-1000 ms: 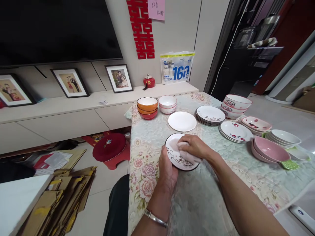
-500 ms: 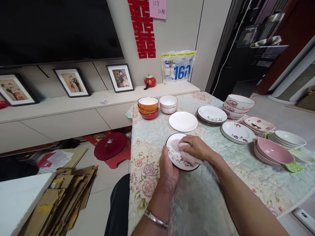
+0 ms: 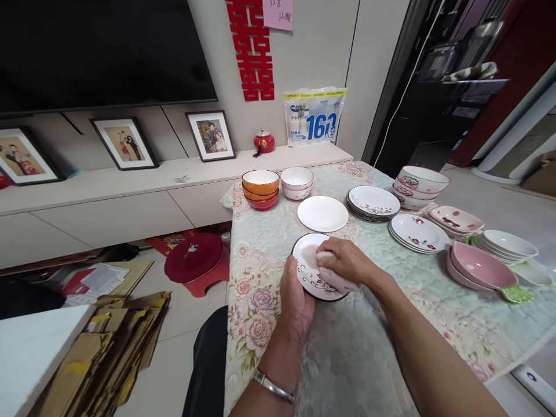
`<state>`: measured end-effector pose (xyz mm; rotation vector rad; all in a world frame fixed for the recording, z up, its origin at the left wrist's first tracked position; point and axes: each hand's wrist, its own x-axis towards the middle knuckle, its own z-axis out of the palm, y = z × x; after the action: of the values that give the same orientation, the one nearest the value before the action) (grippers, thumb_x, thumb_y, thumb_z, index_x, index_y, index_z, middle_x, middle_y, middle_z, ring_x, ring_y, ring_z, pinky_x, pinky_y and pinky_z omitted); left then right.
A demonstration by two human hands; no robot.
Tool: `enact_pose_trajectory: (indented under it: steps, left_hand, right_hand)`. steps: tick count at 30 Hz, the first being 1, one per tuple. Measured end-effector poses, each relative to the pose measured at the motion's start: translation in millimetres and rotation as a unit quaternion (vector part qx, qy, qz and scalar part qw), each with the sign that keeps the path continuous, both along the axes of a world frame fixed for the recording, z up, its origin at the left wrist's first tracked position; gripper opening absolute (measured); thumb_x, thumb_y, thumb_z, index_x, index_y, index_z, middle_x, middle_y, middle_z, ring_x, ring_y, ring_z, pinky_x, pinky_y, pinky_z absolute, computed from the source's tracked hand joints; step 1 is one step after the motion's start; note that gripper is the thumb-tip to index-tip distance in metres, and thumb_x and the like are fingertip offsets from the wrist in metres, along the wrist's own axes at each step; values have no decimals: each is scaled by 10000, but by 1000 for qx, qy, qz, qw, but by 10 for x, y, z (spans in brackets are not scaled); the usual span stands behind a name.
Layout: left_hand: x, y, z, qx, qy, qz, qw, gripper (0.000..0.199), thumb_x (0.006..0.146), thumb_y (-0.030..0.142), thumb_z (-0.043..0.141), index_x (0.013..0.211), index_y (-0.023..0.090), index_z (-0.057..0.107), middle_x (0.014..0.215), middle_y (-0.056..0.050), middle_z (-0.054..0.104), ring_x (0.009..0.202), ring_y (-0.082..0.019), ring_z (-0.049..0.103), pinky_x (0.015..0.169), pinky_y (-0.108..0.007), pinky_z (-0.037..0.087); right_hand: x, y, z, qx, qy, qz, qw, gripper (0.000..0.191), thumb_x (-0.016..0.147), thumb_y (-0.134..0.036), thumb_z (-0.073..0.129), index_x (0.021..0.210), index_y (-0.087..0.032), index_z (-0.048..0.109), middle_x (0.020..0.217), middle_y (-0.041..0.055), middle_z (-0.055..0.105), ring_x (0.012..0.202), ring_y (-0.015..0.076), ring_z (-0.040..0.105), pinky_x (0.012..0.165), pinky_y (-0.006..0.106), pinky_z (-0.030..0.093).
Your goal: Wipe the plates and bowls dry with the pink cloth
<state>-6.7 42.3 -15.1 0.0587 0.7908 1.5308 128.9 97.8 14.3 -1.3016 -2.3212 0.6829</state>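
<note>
A white plate with a dark rim and brown flower pattern [image 3: 309, 271] is held at its lower left edge by my left hand [image 3: 296, 295]; the thumb lies along the rim. Bunched in my right hand [image 3: 345, 262] is a pale cloth [image 3: 341, 282], pressed on the plate's upper face at the right. Just beyond the held plate, a plain white plate [image 3: 322, 214] lies on the flowered tablecloth [image 3: 264, 266]. Farther right is a stack of dark-rimmed plates [image 3: 373, 201].
Orange and red bowls [image 3: 260, 188] and white bowls [image 3: 297, 182] stand at the back left. On the right are flowered plates [image 3: 419, 233], large bowls [image 3: 419, 186], pink dishes [image 3: 482, 266] and small white bowls [image 3: 510, 244]. A red stool [image 3: 195, 260] stands left of the table.
The view has shifted very slightly. My hands, the plate and the cloth keep nearly the same positions.
</note>
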Motion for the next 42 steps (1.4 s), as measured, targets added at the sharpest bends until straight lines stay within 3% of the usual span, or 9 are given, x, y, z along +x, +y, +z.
enact_pose_trajectory:
  steps: [3,8,13,17,22,29,34,38,42]
  left_hand:
    - [15,-20,-9,25,-6,-8,1000,367,868,381,598,1141,148,673,1113,-118,730,1092,-246,665,923,-346,515]
    - [12,-49,9,33,-37,-24,998,409,838,393,638,1173,161,669,1112,-107,733,1042,-243,686,902,-347,526]
    - [-23,-11,10,23,-29,27,999,411,851,323,601,1224,158,649,1204,-114,708,1110,-247,664,957,-359,505]
    - [-118,28,50,-8,-59,43,997,435,906,374,520,1250,140,645,1199,-138,710,1120,-281,660,976,-405,503]
    - [-179,13,128,-20,-83,35,996,485,932,419,473,1278,117,631,1191,-169,709,1136,-314,651,1002,-457,490]
    - [-152,7,149,29,-40,-54,997,421,833,282,601,1207,99,667,1065,-154,753,1095,-321,672,985,-468,502]
    - [-205,-14,86,37,53,-152,986,462,673,183,771,1106,53,678,936,-172,766,990,-346,707,919,-476,531]
    - [-178,-42,33,8,84,-105,991,479,651,245,816,1067,66,660,881,-163,767,916,-339,725,866,-474,555]
    - [-128,-40,15,6,79,-33,996,519,693,262,789,1152,75,634,926,-163,767,895,-325,733,846,-472,567]
  right_hand:
    - [-149,-9,-74,80,-13,-87,993,160,876,-232,588,973,-165,695,969,88,670,921,225,588,805,315,420]
    - [-332,-15,-164,157,32,27,987,193,897,-246,597,1065,-193,677,1010,80,653,978,230,551,871,340,420]
    - [-74,102,-119,206,-3,-165,965,175,878,-279,602,977,-182,710,1017,125,629,1007,288,502,899,417,399]
    - [12,137,-128,98,104,-233,962,227,830,-321,612,988,-175,684,976,93,669,922,248,588,829,372,448]
    - [-39,146,-214,-27,208,-213,954,415,775,-388,631,1131,-178,667,1049,75,722,935,247,644,816,356,472]
    - [90,180,-174,-16,260,-216,941,376,729,-365,644,1048,-180,719,950,45,738,878,237,639,791,346,466]
    - [128,144,-86,4,255,-150,955,366,713,-335,674,1045,-201,745,1006,35,740,912,229,640,827,336,466]
    - [109,138,-83,-17,261,-135,956,369,705,-334,690,1044,-198,745,979,30,739,887,221,639,822,334,467]
    - [46,141,-123,-84,303,-176,933,339,706,-362,675,990,-185,729,879,22,718,796,202,622,728,315,470]
